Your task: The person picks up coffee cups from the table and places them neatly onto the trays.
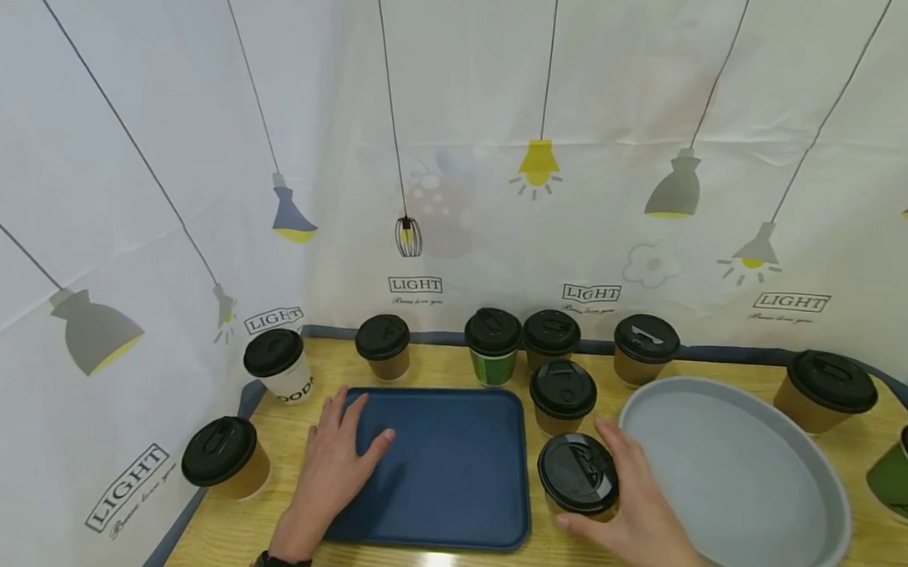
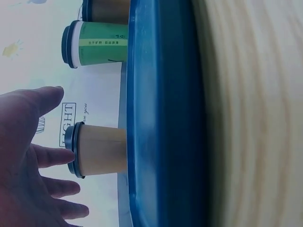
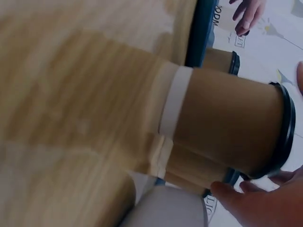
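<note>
A brown paper cup with a black lid (image 1: 578, 473) stands upright on the table, right of a blue rectangular tray (image 1: 440, 475). My right hand (image 1: 645, 511) is around this cup, thumb at the near side and fingers at the right. In the right wrist view, a gap shows between the thumb and the cup (image 3: 227, 120); whether the fingers touch it I cannot tell. My left hand (image 1: 338, 459) hovers over the tray's left edge with fingers spread, holding nothing. Behind the tray, in the left wrist view, are a brown cup (image 2: 102, 150) and a green cup (image 2: 102, 43).
A round grey tray (image 1: 740, 477) lies at the right. Another brown cup (image 1: 563, 396) stands just behind the one near my right hand. More lidded cups line the back and sides, including a white cup (image 1: 277, 365) and a green cup (image 1: 901, 474). A printed cloth (image 1: 476, 92) hangs behind.
</note>
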{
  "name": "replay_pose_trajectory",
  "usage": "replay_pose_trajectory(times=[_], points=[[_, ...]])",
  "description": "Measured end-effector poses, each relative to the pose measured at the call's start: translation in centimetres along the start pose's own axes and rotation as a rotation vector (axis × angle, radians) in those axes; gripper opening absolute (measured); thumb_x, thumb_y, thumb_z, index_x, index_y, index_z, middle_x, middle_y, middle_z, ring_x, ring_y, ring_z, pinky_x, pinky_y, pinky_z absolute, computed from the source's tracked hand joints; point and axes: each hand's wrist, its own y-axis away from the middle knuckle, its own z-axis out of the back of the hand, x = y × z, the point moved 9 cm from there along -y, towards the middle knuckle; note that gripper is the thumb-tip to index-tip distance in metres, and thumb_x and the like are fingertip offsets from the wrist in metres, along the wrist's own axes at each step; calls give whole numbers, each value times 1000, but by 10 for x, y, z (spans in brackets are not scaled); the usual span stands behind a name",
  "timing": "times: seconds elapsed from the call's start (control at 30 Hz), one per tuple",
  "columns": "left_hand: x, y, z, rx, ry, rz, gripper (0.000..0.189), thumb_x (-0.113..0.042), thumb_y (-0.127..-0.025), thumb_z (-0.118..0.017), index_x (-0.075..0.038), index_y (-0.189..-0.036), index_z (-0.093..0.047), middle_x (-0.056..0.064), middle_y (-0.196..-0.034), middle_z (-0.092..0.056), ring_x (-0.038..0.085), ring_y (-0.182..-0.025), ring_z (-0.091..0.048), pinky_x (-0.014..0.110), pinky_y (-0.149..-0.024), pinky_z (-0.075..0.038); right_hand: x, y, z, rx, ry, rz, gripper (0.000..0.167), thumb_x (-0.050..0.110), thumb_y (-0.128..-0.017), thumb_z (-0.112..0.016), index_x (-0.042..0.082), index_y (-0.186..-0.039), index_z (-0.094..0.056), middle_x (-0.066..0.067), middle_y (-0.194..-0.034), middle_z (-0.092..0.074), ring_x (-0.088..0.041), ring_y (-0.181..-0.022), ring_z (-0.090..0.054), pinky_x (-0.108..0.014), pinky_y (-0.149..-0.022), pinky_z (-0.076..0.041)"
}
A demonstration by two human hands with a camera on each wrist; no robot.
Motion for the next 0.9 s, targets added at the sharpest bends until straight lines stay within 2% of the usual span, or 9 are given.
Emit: replay_pose_trajectory(times=[0.13,0.27,0.47,0.63,0.9], points=[[4,2,1,-4,-8,5,74,-45,-98,-69,-1,-153,-47,26,-166,-23,54,-150,-20,78,-111,-22,-1,-1,-8,6,21,-22,120,43,-71,-96,6,-161,-25,-30,-157,-29,-52,-138,-39,-71,-99,-44],[6,3,2,-8,-10,9,74,-45,-98,-69,-1,-153,-47,27,-166,-24,55,-150,-21,79,-110,-23,-1,0,-11,-4,32,-27,115,42,-74,-95,8,-160,-26,-28,-152,-35,-49,-133,-46,-68,-96,-48],[8,3,3,-10,-15,19,73,-45,-98,-70,-1,-152,-48,27,-166,-24,54,-150,-21,78,-111,-23,3,0,-11,-40,42,16,105,22,-74,-95,7,-156,-31,-23,-140,-45,-42,-123,-56,-62,-92,-53],[7,3,2,-9,-18,14,72,-44,-98,-70,0,-151,-49,27,-165,-25,54,-150,-22,77,-111,-25,6,0,-8,-46,54,15,102,11,-72,-93,4,-154,-33,-24,-138,-46,-41,-120,-57,-59,-91,-53],[2,3,-3,-1,-12,-7,71,-42,-97,-71,1,-150,-50,29,-164,-27,54,-149,-23,77,-109,-27,26,-10,-1,-73,12,32,101,20,-71,-95,6,-153,-36,-21,-136,-49,-37,-120,-56,-59,-93,-51]])
